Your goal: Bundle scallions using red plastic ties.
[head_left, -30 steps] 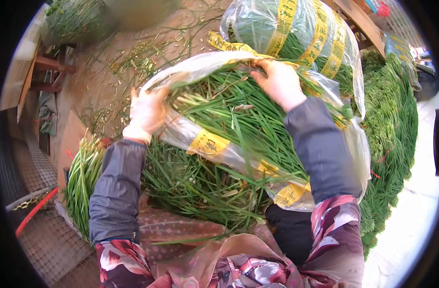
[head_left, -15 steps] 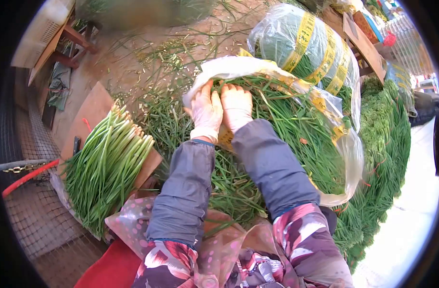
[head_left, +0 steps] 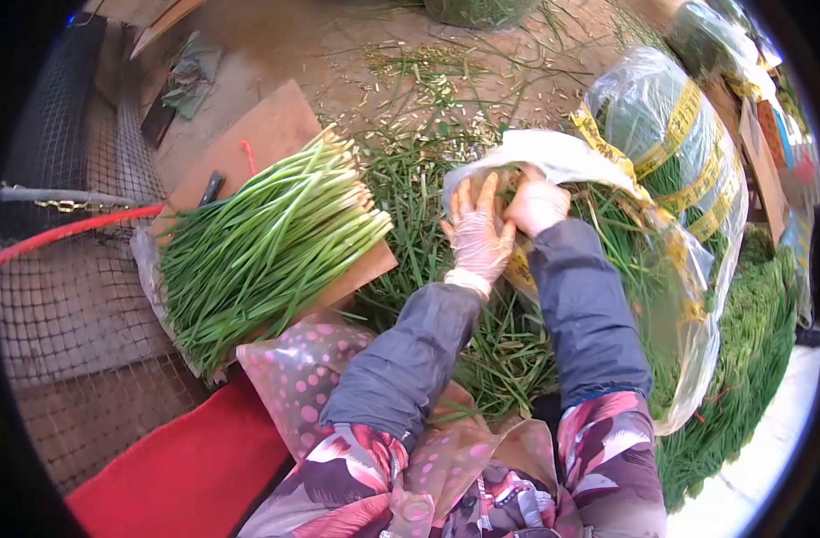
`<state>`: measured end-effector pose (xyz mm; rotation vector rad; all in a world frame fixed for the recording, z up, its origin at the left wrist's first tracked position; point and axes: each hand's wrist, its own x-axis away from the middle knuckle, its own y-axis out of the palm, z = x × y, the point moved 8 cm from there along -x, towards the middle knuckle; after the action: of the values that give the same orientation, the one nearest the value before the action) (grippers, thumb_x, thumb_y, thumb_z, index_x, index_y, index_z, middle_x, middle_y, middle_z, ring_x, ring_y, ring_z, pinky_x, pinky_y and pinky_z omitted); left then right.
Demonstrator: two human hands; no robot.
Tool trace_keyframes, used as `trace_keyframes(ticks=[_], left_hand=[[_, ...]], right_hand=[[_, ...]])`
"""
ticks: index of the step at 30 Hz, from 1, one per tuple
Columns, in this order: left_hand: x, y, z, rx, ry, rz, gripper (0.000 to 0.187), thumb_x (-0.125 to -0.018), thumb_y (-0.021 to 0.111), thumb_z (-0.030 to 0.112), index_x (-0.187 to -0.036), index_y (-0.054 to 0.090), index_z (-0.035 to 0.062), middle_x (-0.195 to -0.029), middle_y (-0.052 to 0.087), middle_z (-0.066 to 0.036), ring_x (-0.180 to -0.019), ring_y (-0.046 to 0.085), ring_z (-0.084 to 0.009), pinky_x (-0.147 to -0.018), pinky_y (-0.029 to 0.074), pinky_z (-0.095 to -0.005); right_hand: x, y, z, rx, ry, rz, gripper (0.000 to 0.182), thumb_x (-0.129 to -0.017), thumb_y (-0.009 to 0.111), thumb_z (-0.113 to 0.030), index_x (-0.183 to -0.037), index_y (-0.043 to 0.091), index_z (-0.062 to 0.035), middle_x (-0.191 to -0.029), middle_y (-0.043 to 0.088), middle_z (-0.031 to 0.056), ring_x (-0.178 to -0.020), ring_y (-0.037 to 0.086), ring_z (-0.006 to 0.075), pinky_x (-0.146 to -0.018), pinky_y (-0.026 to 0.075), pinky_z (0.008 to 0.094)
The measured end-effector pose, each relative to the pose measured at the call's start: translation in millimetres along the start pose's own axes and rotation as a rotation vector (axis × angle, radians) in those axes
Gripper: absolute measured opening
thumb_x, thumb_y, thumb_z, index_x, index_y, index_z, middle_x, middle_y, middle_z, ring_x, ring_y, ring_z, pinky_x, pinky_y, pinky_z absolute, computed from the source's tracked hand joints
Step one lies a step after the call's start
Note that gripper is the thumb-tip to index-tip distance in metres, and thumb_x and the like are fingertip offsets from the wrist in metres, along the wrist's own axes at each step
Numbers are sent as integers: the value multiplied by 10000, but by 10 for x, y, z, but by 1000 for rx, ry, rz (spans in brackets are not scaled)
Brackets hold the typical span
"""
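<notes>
My left hand (head_left: 479, 231), in a thin see-through glove, lies against the near left side of a clear plastic bag (head_left: 553, 149) with yellow printed tape. Its fingers are stretched and apart. Right beside it, my right hand (head_left: 537, 202) is closed at the bag's mouth, its fingertips hidden under the rim; what they grip cannot be made out. Long green garlic chives (head_left: 621, 238) fill the open bag. Left of my hands, a big pile of chives (head_left: 267, 238) with pale cut ends lies on a brown board (head_left: 284, 117).
A knife handle (head_left: 213, 188) shows at the board's edge. Loose leaves and trimmings (head_left: 428, 76) litter the floor. Behind the bag stands a full taped bag (head_left: 665, 134); stacked greens (head_left: 750, 359) line the right. A red hose (head_left: 78, 229) and netting (head_left: 60, 305) are at left.
The view has swung left, so everything sits further right. My left hand's fingers have spread, and it has come apart from the right hand. My right hand has curled closed.
</notes>
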<state>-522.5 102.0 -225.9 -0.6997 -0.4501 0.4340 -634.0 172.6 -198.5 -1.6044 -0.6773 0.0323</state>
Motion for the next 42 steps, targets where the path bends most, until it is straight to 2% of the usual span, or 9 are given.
trace_keyframes(ticks=[8, 10, 14, 18, 26, 33, 35, 38, 42], left_hand=[[-177, -138, -34, -296, 64, -139, 784, -745, 703, 313, -1448, 357, 314, -1553, 258, -47, -1436, 137, -410, -1091, 113, -697], [115, -552, 515, -109, 357, 156, 616, -755, 701, 201, -1341, 511, 203, -1380, 469, -98, -1301, 374, -360, -1074, 261, -580], [597, -968, 1219, 322, 747, 344, 480, -717, 693, -3, -1185, 604, 54, -1163, 593, -131, -1126, 538, -292, -987, 409, -384], [333, -201, 631, 676, 303, 73, 572, -763, 674, 27, -1297, 475, -10, -1213, 523, -180, -1149, 517, -310, -1005, 414, -397], [363, 138, -137, 1104, -116, 66, 460, -864, 571, 1, -1314, 475, 4, -1232, 522, -98, -1109, 508, -190, -967, 403, -304], [322, 300, 440, 877, 187, -348, 491, -908, 551, 207, -1358, 477, 26, -1209, 606, -198, -1147, 550, -289, -982, 417, -353], [429, 3, 680, 435, 347, -208, 497, -857, 586, 176, -1328, 514, 36, -1174, 616, -212, -1131, 542, -365, -982, 427, -408], [385, 45, 443, 714, 301, 22, 459, -832, 608, 109, -1275, 535, 12, -1237, 556, -195, -1132, 534, -323, -988, 420, -393], [311, 229, -158, 509, 36, -28, 562, -820, 677, 162, -1305, 471, -31, -1249, 531, -199, -1167, 518, -298, -1018, 399, -373]], right_hand=[[655, -721, 1028, -449, -171, 162, 755, -675, 769, -263, -1315, 440, -33, -1098, 649, 149, -996, 637, 282, -901, 495, 394], [812, -832, 1366, -1030, -183, 115, 668, -713, 753, -61, -1315, 462, -71, -1145, 618, 57, -983, 602, 163, -834, 506, 329], [667, -750, 1397, -1069, -132, 53, 792, -686, 756, -23, -1384, 384, -58, -1211, 587, 79, -996, 589, 139, -858, 501, 286], [757, -695, 1158, -727, -145, 92, 1075, -708, 802, -193, -1522, 116, -51, -1401, 455, 207, -1328, 405, 267, -1080, 319, 340], [1473, -837, 1004, -754, 47, 340, 775, -768, 757, -100, -1443, 377, -77, -1238, 606, 123, -1141, 587, 231, -1009, 427, 348], [612, 34, 631, -84, 17, 347, 1197, -612, 838, -334, -1502, 99, -25, -1443, 358, 255, -1288, 434, 387, -1068, 335, 482], [546, -127, 773, -194, 183, 131, 1190, -613, 828, -336, -1506, 102, -35, -1249, 565, 236, -1100, 597, 343, -928, 469, 418], [480, -103, 1069, -451, 184, 111, 1085, -628, 790, -289, -1486, 188, -11, -1091, 649, 223, -981, 652, 328, -893, 493, 379], [695, -199, 1554, -1019, -174, 197, 797, -699, 734, -122, -1400, 368, -32, -1282, 578, 121, -1122, 590, 244, -957, 460, 339]])
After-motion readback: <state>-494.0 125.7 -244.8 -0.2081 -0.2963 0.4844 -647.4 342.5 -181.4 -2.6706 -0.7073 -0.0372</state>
